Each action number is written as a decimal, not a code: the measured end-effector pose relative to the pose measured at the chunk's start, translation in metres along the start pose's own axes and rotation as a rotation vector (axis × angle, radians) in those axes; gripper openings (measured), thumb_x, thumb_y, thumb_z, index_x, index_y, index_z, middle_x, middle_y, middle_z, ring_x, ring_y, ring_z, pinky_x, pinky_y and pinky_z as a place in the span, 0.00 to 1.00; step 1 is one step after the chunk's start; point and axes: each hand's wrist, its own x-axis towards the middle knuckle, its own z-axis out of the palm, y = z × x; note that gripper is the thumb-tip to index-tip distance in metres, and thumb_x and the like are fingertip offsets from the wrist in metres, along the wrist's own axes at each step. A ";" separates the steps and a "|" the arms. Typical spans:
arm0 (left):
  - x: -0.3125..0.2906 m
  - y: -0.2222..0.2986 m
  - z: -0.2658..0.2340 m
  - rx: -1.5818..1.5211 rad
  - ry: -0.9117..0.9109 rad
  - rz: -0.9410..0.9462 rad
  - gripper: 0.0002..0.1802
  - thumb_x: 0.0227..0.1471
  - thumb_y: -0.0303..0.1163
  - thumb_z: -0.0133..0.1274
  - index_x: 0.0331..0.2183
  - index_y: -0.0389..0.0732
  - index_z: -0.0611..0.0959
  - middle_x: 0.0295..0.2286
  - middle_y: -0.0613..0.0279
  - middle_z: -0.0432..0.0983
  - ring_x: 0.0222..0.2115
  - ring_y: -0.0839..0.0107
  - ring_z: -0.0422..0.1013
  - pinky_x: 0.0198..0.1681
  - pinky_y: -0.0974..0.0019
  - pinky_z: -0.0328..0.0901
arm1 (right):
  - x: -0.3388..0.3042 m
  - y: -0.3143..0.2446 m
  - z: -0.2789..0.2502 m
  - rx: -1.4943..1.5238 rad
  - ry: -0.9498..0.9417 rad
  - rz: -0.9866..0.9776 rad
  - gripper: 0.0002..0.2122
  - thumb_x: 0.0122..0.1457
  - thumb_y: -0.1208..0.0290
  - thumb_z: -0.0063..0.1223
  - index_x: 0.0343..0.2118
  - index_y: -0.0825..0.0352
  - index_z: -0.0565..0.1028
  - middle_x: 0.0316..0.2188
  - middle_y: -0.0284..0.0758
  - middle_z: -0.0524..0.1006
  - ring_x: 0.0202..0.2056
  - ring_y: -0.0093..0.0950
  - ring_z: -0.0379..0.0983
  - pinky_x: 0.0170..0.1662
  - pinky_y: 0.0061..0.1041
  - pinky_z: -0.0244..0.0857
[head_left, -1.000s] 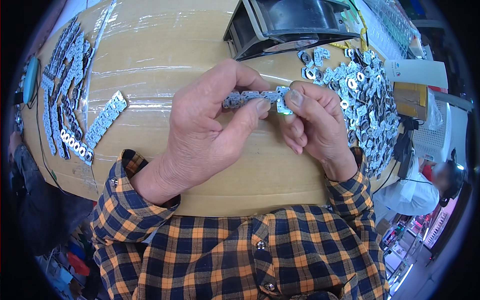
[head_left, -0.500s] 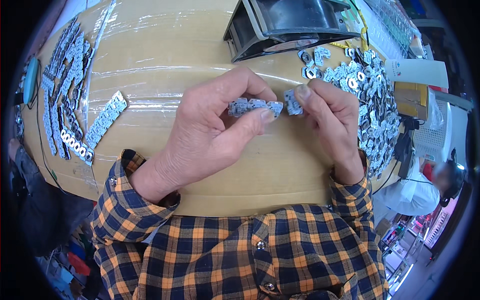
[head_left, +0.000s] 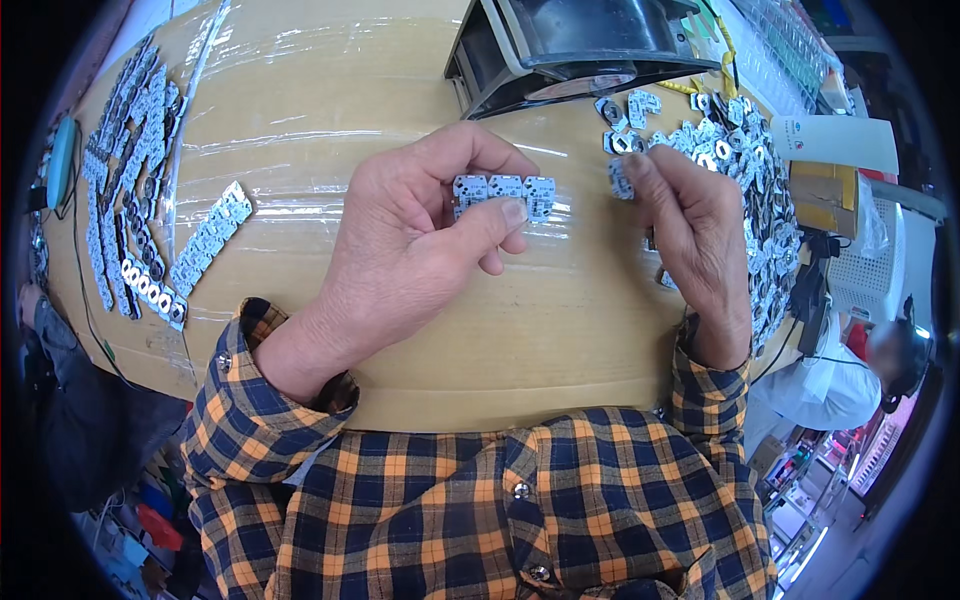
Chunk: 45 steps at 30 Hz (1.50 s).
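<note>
On a brown tabletop point(head_left: 540, 340) stand a black fan-like housing point(head_left: 600, 40), whose pale label point(head_left: 590, 88) is not legible, and, to the right, a heap of small circuit boards point(head_left: 770, 215) beside a white panel point(head_left: 850, 148) with tiny print. The left hand point(head_left: 430, 220) is closed, thumb against fingers, on a strip of joined boards point(head_left: 540, 188), held above the table's middle with three segments visible. The right hand point(head_left: 700, 225), apart from the left, pinches a single board point(head_left: 619, 178) near the heap, its markings too small to read.
</note>
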 end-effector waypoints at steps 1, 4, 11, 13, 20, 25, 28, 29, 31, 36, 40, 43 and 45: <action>0.000 -0.001 0.000 0.000 0.001 0.000 0.10 0.53 0.20 0.52 0.39 0.30 0.77 0.33 0.57 0.77 0.27 0.77 0.74 0.26 0.77 0.69 | 0.000 -0.001 0.000 0.042 0.029 0.049 0.14 0.62 0.71 0.50 0.20 0.72 0.68 0.12 0.30 0.60 0.16 0.16 0.52 0.19 0.22 0.48; 0.000 -0.002 -0.001 -0.045 -0.008 0.034 0.10 0.53 0.21 0.52 0.39 0.29 0.77 0.33 0.57 0.77 0.27 0.76 0.74 0.27 0.76 0.70 | 0.000 -0.002 0.000 0.080 0.054 0.053 0.15 0.62 0.70 0.50 0.20 0.72 0.69 0.12 0.28 0.62 0.16 0.15 0.54 0.19 0.20 0.49; 0.000 -0.001 0.000 -0.062 -0.025 0.006 0.11 0.53 0.22 0.53 0.40 0.29 0.77 0.33 0.56 0.77 0.28 0.76 0.75 0.28 0.75 0.71 | 0.000 0.009 -0.015 0.185 -0.121 0.121 0.17 0.63 0.66 0.49 0.19 0.71 0.71 0.12 0.25 0.64 0.16 0.14 0.55 0.19 0.18 0.49; 0.000 -0.001 0.000 -0.059 -0.030 0.002 0.11 0.53 0.22 0.53 0.40 0.29 0.77 0.33 0.56 0.77 0.28 0.75 0.75 0.28 0.75 0.72 | 0.003 0.005 -0.021 0.399 -0.162 0.230 0.16 0.60 0.71 0.51 0.16 0.73 0.69 0.10 0.28 0.62 0.15 0.15 0.57 0.19 0.20 0.50; 0.001 0.000 0.000 -0.169 -0.042 -0.025 0.12 0.53 0.22 0.53 0.41 0.28 0.76 0.33 0.54 0.77 0.28 0.74 0.76 0.28 0.74 0.73 | -0.003 -0.015 -0.020 0.452 -0.137 0.210 0.14 0.62 0.69 0.49 0.21 0.72 0.74 0.13 0.26 0.68 0.17 0.14 0.62 0.19 0.16 0.53; 0.001 0.000 0.000 -0.264 -0.070 -0.046 0.12 0.53 0.22 0.53 0.41 0.28 0.76 0.33 0.53 0.78 0.28 0.73 0.76 0.27 0.74 0.73 | -0.008 -0.019 0.008 0.702 -0.228 0.059 0.13 0.63 0.68 0.47 0.25 0.70 0.75 0.20 0.28 0.73 0.18 0.11 0.65 0.20 0.10 0.56; -0.001 0.000 0.000 -0.260 -0.066 -0.042 0.12 0.53 0.22 0.54 0.40 0.28 0.76 0.32 0.54 0.78 0.27 0.73 0.76 0.26 0.74 0.73 | -0.009 -0.019 0.012 0.739 -0.234 0.039 0.13 0.64 0.67 0.47 0.25 0.70 0.75 0.20 0.28 0.73 0.19 0.11 0.66 0.20 0.10 0.57; 0.000 0.000 -0.001 -0.247 -0.069 -0.049 0.11 0.53 0.23 0.54 0.40 0.29 0.76 0.30 0.54 0.78 0.26 0.74 0.76 0.26 0.75 0.73 | -0.009 -0.020 0.013 0.728 -0.231 0.035 0.13 0.64 0.67 0.47 0.25 0.70 0.75 0.20 0.28 0.74 0.19 0.11 0.66 0.20 0.10 0.57; 0.001 0.001 -0.002 -0.235 -0.075 -0.057 0.11 0.53 0.23 0.54 0.39 0.29 0.77 0.29 0.55 0.78 0.25 0.74 0.76 0.25 0.75 0.72 | -0.009 -0.021 0.015 0.717 -0.227 0.033 0.13 0.64 0.67 0.47 0.25 0.70 0.75 0.20 0.28 0.74 0.19 0.11 0.66 0.20 0.10 0.57; 0.002 0.005 -0.009 -0.140 -0.218 -0.176 0.09 0.53 0.22 0.54 0.37 0.29 0.78 0.27 0.56 0.78 0.22 0.75 0.76 0.21 0.77 0.71 | -0.009 -0.017 0.017 0.779 -0.345 0.134 0.14 0.64 0.66 0.47 0.26 0.70 0.75 0.19 0.28 0.74 0.18 0.11 0.66 0.19 0.10 0.56; 0.001 0.004 -0.004 -0.171 -0.168 -0.153 0.08 0.52 0.23 0.55 0.36 0.29 0.78 0.28 0.57 0.78 0.22 0.75 0.76 0.21 0.78 0.70 | -0.009 -0.018 0.018 0.774 -0.289 0.096 0.14 0.64 0.66 0.48 0.26 0.70 0.75 0.19 0.28 0.74 0.17 0.11 0.66 0.18 0.10 0.56; 0.000 0.002 -0.002 -0.220 -0.109 -0.115 0.09 0.53 0.23 0.55 0.36 0.30 0.78 0.28 0.57 0.78 0.22 0.75 0.75 0.21 0.78 0.70 | -0.008 -0.016 0.018 0.714 -0.275 0.010 0.14 0.64 0.66 0.48 0.26 0.70 0.75 0.19 0.28 0.74 0.18 0.11 0.66 0.18 0.10 0.56; -0.001 0.002 -0.002 -0.215 -0.083 -0.121 0.09 0.53 0.24 0.55 0.37 0.30 0.78 0.28 0.57 0.78 0.22 0.75 0.75 0.21 0.78 0.70 | -0.009 -0.017 0.021 0.696 -0.251 -0.015 0.13 0.63 0.67 0.49 0.25 0.71 0.75 0.19 0.28 0.73 0.18 0.11 0.66 0.18 0.10 0.56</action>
